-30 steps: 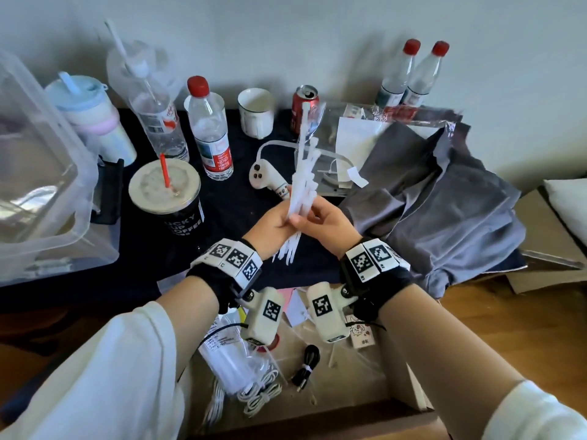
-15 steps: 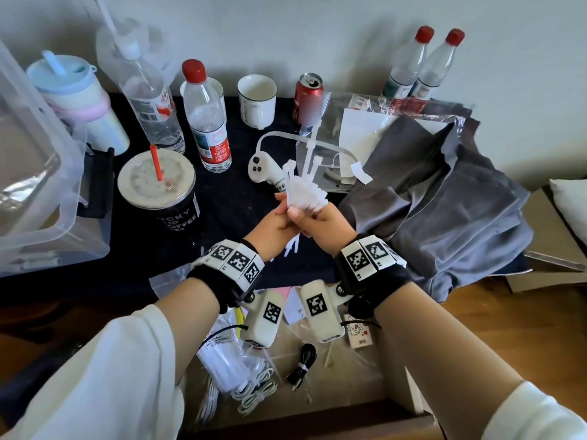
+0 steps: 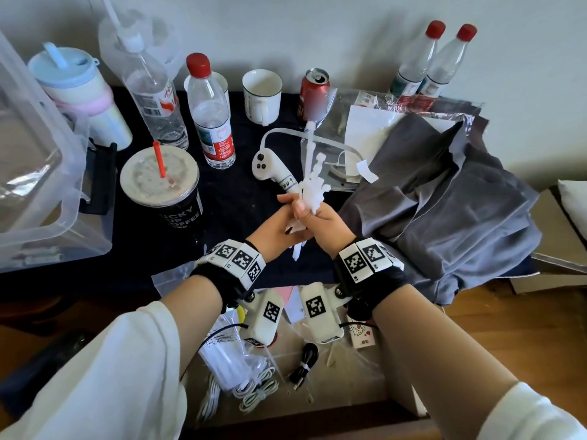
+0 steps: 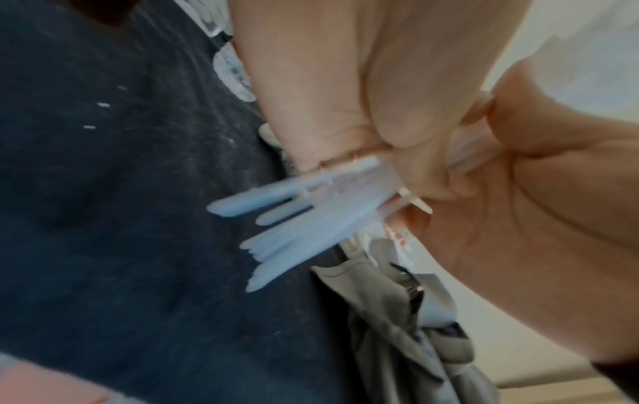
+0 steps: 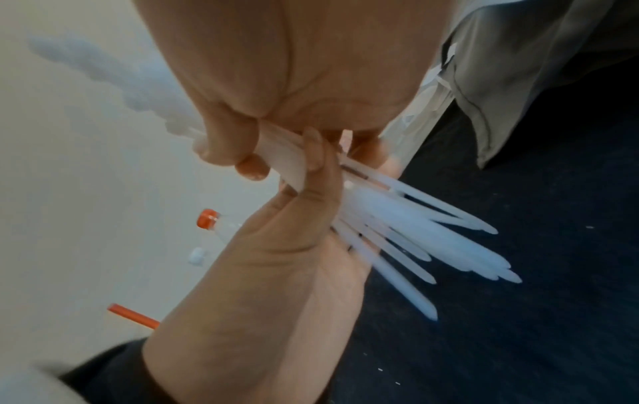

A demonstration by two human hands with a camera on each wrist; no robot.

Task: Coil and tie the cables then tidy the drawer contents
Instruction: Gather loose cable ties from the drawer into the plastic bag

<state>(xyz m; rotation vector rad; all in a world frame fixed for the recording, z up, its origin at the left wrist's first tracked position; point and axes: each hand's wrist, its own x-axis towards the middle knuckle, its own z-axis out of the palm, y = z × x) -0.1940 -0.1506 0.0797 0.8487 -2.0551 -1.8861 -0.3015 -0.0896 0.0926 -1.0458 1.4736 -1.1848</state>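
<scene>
Hands, left [image 3: 279, 230] and right [image 3: 320, 223], both grip one bundle of zip ties [image 3: 313, 188]

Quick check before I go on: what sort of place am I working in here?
Probably a lived-in room at home, not a workshop: drink bottles and a mug crowd a dark table, with folded grey cloth beside.

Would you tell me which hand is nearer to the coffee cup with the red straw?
Left. The left hand sits just right of the coffee cup; the right hand is beyond it, toward the grey cloth.
</scene>
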